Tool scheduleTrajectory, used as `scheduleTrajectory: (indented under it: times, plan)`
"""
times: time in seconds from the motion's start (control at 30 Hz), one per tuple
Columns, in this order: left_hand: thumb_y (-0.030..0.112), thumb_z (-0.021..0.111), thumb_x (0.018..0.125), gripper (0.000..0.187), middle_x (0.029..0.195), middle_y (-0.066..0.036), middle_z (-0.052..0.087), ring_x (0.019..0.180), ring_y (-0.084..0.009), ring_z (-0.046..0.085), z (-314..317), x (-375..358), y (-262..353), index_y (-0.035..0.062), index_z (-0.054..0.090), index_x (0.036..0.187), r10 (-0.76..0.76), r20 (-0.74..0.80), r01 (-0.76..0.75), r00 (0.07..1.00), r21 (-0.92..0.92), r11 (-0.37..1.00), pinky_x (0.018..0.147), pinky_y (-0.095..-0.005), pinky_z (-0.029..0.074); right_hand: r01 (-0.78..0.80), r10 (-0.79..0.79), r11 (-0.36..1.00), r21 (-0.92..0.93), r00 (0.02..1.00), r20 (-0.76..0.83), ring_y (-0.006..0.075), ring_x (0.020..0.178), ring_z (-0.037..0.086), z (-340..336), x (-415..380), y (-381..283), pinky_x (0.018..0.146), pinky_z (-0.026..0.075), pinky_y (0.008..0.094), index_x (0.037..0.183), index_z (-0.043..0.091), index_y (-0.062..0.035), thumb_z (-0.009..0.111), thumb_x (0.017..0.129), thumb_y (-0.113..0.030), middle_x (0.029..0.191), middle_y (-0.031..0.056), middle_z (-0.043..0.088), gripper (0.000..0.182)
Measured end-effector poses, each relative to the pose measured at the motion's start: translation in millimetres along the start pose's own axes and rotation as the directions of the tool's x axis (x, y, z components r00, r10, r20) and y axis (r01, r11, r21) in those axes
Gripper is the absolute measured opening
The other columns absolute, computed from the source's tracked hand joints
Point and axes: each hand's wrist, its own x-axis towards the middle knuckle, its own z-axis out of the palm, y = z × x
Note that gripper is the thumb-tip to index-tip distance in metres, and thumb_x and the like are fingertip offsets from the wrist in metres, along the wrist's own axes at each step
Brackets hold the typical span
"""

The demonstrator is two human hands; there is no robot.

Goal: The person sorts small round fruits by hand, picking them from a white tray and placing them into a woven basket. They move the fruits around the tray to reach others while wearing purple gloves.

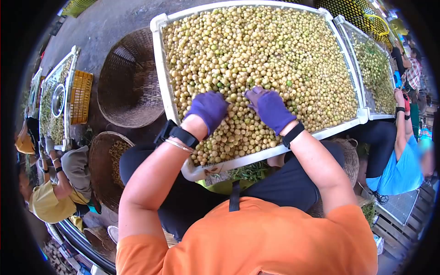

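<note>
Both hands wear purple gloves and rest on a heap of small yellow-green fruit [256, 50] that fills a white slatted tray [160, 55] lying across the person's lap; the tray runs from the near edge by the knees to the far side of the scene. The left hand [208, 109] lies palm down on the fruit near the tray's near left corner, fingers curled loosely into the heap; whether any fruit is pinched between them cannot be told, since the glove hides the fingertips. The right hand [270, 109] sits just beside it to the right, fingers spread a little and pressed onto the fruit, thumb pointing toward the left hand; it clamps nothing that shows. The two hands are near one another but apart. Each wrist bears a black band; the left also a thin bangle. To the left of the tray stands an empty woven basket [128, 80], and nearer, another woven basket [103, 167] with some fruit in it. To the right lies a second tray [373, 68] of fruit, where a person in a blue shirt [403, 169] reaches up.
</note>
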Motion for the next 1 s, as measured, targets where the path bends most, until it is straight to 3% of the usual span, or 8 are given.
scheduleTrajectory:
  times: [0.13,0.27,0.47,0.57,0.67,0.8,0.93,1.0]
  plan:
    - [0.028,0.064,0.082,0.021,0.089,-0.01,0.063,0.084,-0.0293,0.064,-15,1,-10,0.0141,0.069,0.096,-0.047,-0.009,0.047,0.999,-0.033,0.998,0.069,-0.0411,0.052,-0.034,0.035,0.999,-0.015,0.999,0.037,0.027,0.076,0.066,1,7,2,0.066,0.051,0.0393,0.098,0.062,-0.0077,0.059,0.089,-0.028,0.09,0.0121,0.064,0.023]
    - [0.027,0.064,0.082,0.023,0.087,-0.01,0.061,0.079,-0.03,0.062,-1,22,-12,0.0164,0.067,0.101,0.14,-0.383,-0.221,0.913,-0.174,0.96,0.066,-0.0423,0.051,-0.24,0.394,0.652,0.72,0.918,-0.05,0.0287,0.076,0.066,-23,0,4,0.068,0.05,0.0356,0.093,0.067,-0.0019,0.062,0.084,-0.029,0.082,0.0169,0.067,0.029]
    - [0.025,0.057,0.086,0.016,0.086,-0.012,0.061,0.076,-0.0336,0.064,21,31,6,0.0154,0.069,0.09,0.19,-0.225,-0.234,0.956,-0.189,0.954,0.065,-0.0444,0.051,-0.09,0.142,0.973,0.211,0.959,-0.244,0.0283,0.072,0.065,-18,-18,19,0.064,0.051,0.0379,0.093,0.064,-0.0073,0.062,0.083,-0.017,0.083,0.0126,0.063,0.014]
    - [0.026,0.057,0.086,0.018,0.086,-0.013,0.064,0.076,-0.0345,0.065,26,27,-1,0.0139,0.07,0.087,0.168,-0.1,-0.182,0.981,-0.154,0.971,0.066,-0.0442,0.052,-0.074,0.088,0.987,-0.143,0.991,0.097,0.0256,0.071,0.066,-2,-21,-7,0.06,0.052,0.0369,0.094,0.062,-0.009,0.06,0.082,-0.012,0.081,0.0099,0.061,0.013]
    - [0.032,0.056,0.086,0.025,0.092,-0.013,0.068,0.088,-0.0322,0.066,1,23,-12,0.0128,0.072,0.087,-0.036,0.193,0.054,0.98,-0.091,0.994,0.076,-0.0426,0.053,0.221,-0.21,0.948,-0.228,0.975,0.07,0.0233,0.068,0.066,10,-32,-38,0.057,0.051,0.0366,0.094,0.059,-0.0114,0.057,0.083,-0.011,0.082,0.007,0.06,0.011]
    - [0.031,0.058,0.085,0.021,0.108,-0.013,0.064,0.096,-0.0312,0.064,-15,22,-28,0.0183,0.071,0.095,-0.105,0.25,0.102,0.963,0.025,0.994,0.08,-0.0407,0.052,0.078,-0.079,0.991,0.111,0.997,0.006,0.0225,0.07,0.065,-13,-29,-16,0.059,0.051,0.0387,0.092,0.06,-0.015,0.055,0.087,-0.02,0.082,0.0068,0.06,0.008]
    - [0.032,0.063,0.081,0.023,0.116,-0.013,0.058,0.094,-0.0324,0.062,-23,21,-16,0.0177,0.07,0.098,-0.064,-0.072,0.057,0.995,-0.094,0.994,0.081,-0.0401,0.051,-0.135,0.143,0.988,0.073,0.982,-0.124,0.026,0.074,0.065,-25,-23,38,0.061,0.051,0.0407,0.09,0.06,-0.0138,0.056,0.088,-0.023,0.082,0.0086,0.061,0.01]
    - [0.032,0.064,0.08,0.024,0.113,-0.013,0.058,0.09,-0.0323,0.062,2,29,-5,0.0157,0.069,0.098,0.214,-0.437,-0.288,0.874,-0.109,0.952,0.08,-0.041,0.05,-0.096,0.103,0.995,0.041,0.961,-0.255,0.0279,0.075,0.064,-17,-22,50,0.061,0.05,0.0412,0.091,0.061,-0.0121,0.057,0.089,-0.024,0.083,0.01,0.061,0.013]
